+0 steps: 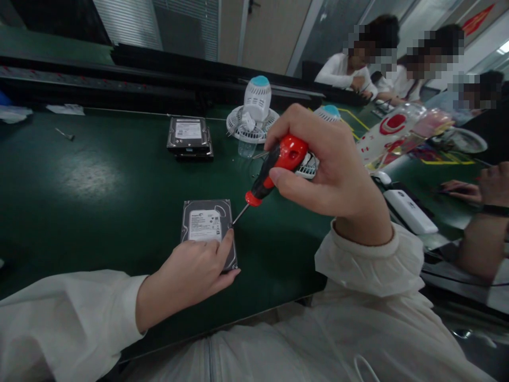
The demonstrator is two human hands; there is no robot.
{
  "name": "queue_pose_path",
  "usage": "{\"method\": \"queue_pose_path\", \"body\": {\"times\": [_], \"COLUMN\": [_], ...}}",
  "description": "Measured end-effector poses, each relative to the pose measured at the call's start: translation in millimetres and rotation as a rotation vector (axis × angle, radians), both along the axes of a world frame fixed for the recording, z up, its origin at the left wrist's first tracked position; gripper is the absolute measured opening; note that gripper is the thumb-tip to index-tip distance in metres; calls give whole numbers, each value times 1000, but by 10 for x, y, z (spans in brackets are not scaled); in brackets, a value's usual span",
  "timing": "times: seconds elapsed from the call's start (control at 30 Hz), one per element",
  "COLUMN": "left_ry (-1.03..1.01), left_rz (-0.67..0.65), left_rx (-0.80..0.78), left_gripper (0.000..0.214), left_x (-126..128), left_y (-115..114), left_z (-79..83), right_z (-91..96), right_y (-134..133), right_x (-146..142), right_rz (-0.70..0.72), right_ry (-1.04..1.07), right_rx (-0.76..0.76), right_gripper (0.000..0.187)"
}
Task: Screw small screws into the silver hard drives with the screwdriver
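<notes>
The left hand (pixel 194 270) hides the lower left of a hard drive (pixel 207 220), its label print (pixel 202 227) too small to read; what the screwdriver (pixel 262 183) meets at its tip is too small to make out. The right hand (pixel 326 172) hides most of a white fan (pixel 328 112). Three people's heads (pixel 384 32) are pixelated; the right edge crops a co-worker's arm (pixel 479 239).

Glossy plastic screwdriver handle (pixel 291 153), smooth metal shaft (pixel 240 214), metal hard drive (pixel 226 218), matt paper label (pixel 204 225).

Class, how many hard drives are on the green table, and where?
3 visible: one hard drive under the left hand, two in a stack farther back, which may hide more.
</notes>
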State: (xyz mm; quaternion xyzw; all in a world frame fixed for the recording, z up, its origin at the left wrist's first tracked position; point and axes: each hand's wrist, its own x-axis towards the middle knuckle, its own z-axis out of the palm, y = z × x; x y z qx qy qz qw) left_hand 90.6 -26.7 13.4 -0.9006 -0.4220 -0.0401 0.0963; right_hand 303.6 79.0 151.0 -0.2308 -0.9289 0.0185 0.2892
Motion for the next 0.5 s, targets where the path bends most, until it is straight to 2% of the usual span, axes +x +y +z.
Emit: {"method": "queue_pose_path", "body": {"times": [0.17, 0.5], "left_ry": [33, 87], "left_rz": [23, 20], "left_rx": [-75, -83], "left_gripper": [73, 74], "left_x": [0, 30], "left_y": [28, 50], "left_z": [29, 51], "right_z": [8, 21], "right_y": [-23, -13], "right_x": [-8, 9], "right_rz": [-30, -49], "right_ry": [-15, -21], "right_rx": [-4, 22], "right_gripper": [10, 11]}}
